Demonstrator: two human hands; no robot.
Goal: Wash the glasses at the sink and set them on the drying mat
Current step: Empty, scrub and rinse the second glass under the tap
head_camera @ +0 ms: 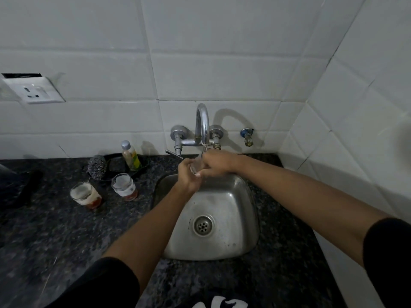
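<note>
Hands: left hand (pixel 188 174) and right hand (pixel 216 163) both gripping clear glass (pixel 196 167) under tap (pixel 202 125), sink (pixel 222 247) twelve o'clock.
Remaining: two soapy glasses (pixel 85 193) at nine o'clock, unrinsed.
Drying mat: unseen.

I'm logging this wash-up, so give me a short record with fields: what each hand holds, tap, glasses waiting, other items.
left hand: grips glass from below
right hand: grips same glass from above
tap: spout over glass, above sink
glasses waiting: two on counter, reddish residue
other: bottle, scrubber
</note>
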